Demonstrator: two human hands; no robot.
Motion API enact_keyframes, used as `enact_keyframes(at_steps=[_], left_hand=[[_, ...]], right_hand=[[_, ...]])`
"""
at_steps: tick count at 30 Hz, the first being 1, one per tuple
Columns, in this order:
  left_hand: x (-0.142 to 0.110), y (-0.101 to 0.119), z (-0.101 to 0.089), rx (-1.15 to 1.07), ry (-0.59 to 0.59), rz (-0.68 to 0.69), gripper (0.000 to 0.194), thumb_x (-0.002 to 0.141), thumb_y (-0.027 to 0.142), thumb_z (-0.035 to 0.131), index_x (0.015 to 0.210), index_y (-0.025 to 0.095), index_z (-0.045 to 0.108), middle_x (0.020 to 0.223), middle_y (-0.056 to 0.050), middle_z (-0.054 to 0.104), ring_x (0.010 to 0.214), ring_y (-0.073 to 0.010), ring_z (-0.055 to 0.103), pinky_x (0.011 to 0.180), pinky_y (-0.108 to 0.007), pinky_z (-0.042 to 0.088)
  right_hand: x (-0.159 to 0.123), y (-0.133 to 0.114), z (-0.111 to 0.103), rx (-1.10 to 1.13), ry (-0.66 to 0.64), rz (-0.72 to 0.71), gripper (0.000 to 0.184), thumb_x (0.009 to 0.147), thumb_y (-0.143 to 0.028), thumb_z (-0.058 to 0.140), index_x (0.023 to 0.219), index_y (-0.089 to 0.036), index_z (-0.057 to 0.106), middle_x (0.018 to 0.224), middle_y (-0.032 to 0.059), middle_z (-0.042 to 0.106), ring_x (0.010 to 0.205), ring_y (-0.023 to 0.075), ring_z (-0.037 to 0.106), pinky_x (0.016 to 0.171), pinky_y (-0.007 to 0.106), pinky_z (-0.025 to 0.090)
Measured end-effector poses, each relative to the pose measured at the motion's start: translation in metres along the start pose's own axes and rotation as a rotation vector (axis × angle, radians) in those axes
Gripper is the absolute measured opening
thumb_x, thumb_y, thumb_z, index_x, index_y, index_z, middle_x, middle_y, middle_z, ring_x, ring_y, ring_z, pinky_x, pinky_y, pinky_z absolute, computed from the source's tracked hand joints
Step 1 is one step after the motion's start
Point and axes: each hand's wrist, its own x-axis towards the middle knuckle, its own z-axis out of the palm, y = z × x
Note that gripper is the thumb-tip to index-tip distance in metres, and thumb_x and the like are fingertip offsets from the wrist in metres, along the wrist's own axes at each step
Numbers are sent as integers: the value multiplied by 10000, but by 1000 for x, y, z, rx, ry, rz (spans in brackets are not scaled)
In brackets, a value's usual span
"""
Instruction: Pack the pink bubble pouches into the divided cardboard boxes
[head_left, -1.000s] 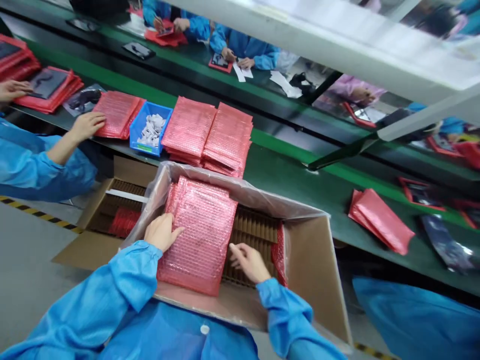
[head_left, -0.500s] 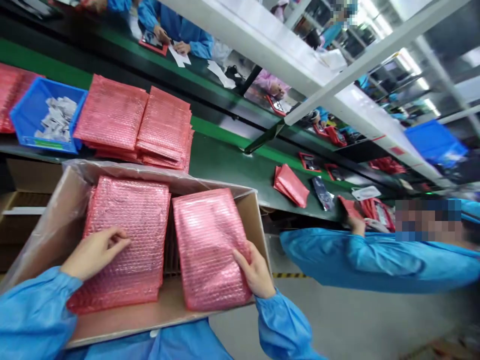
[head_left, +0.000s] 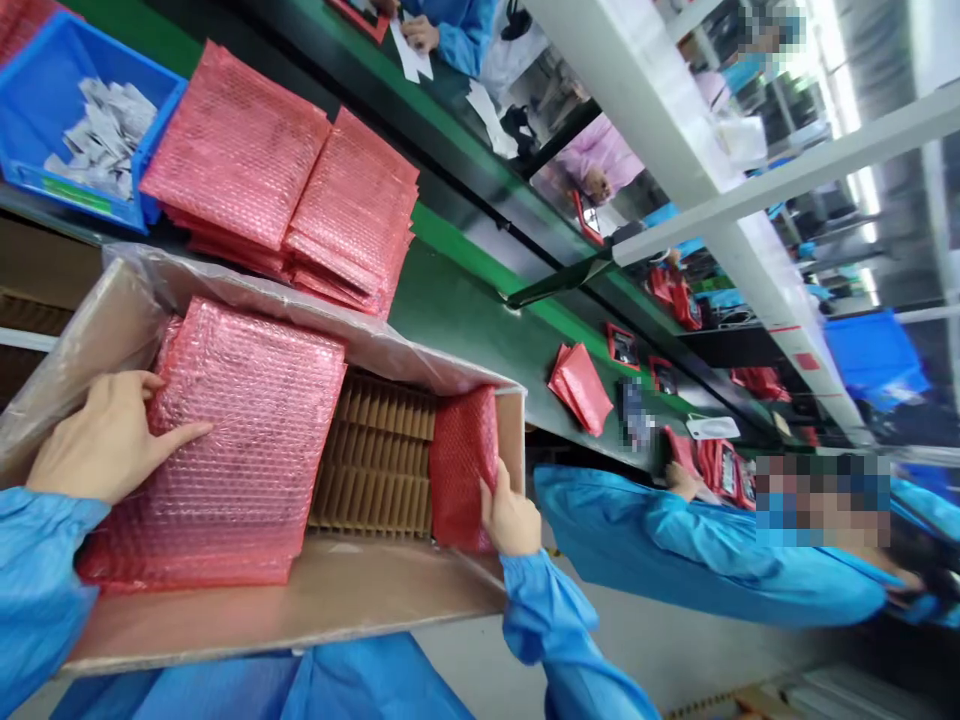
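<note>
A stack of red bubble-wrap bags (head_left: 247,430) lies in the left part of a plastic-lined cardboard box (head_left: 300,600). My left hand (head_left: 101,440) rests at the stack's left edge, its thumb stretched over the top bag and its other fingers bent at the side. At the box's right end, my right hand (head_left: 512,512) grips the edge of another red bubble-wrap bag (head_left: 461,470), which stands tilted against the end wall. Between the two lie rows of brown cardboard dividers (head_left: 379,450).
Behind the box, two piles of red bubble bags (head_left: 240,150) sit on the green bench (head_left: 465,310), beside a blue bin (head_left: 34,110) of small white packets. A co-worker in blue (head_left: 675,560) leans at the right. A grey post (head_left: 562,275) rises from the bench.
My right hand has shifted its bag to the box's right end and tilted it, baring the dividers. My left hand has slid to the stack's left edge. The view has turned.
</note>
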Motion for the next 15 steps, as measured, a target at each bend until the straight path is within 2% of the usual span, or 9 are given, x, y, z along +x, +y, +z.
enact_keyframes(at_steps=[4, 6, 9, 13, 15], left_hand=[[1, 1, -4, -43, -101, -86, 813, 698, 763, 411, 1229, 151, 340, 1012, -103, 613, 882, -325, 626, 712, -388, 471], [2, 4, -7, -20, -136, -111, 808, 694, 775, 388, 1204, 149, 353, 1002, -119, 614, 866, -334, 628, 691, -374, 457], [2, 7, -10, 41, -209, -114, 715, 694, 790, 349, 1064, 185, 439, 943, -119, 618, 838, -340, 623, 676, -358, 433], [3, 9, -13, 78, -276, -96, 646, 710, 784, 311, 952, 207, 474, 952, -128, 630, 873, -357, 612, 678, -352, 403], [4, 8, -14, 80, -283, -73, 610, 720, 772, 307, 889, 212, 479, 947, -122, 633, 876, -352, 606, 670, -342, 385]], right_hand=[[27, -38, 24, 69, -188, -69, 586, 945, -234, 324, 1451, 6, 149, 913, 213, 696, 842, 299, 683, 739, 392, 508], [30, -46, 36, 89, -255, -72, 647, 922, -174, 342, 1461, 13, 38, 950, 231, 687, 892, 305, 675, 771, 404, 500], [22, -39, 43, 109, -314, -94, 704, 915, -162, 356, 1462, -3, -58, 974, 232, 683, 907, 302, 673, 786, 401, 491], [10, -15, 35, 92, -323, -172, 702, 928, -184, 367, 1468, -15, -48, 964, 215, 691, 892, 287, 678, 802, 375, 481], [15, -14, 32, 78, -337, -191, 706, 921, -172, 391, 1473, -20, -22, 982, 213, 688, 924, 279, 671, 822, 360, 475]])
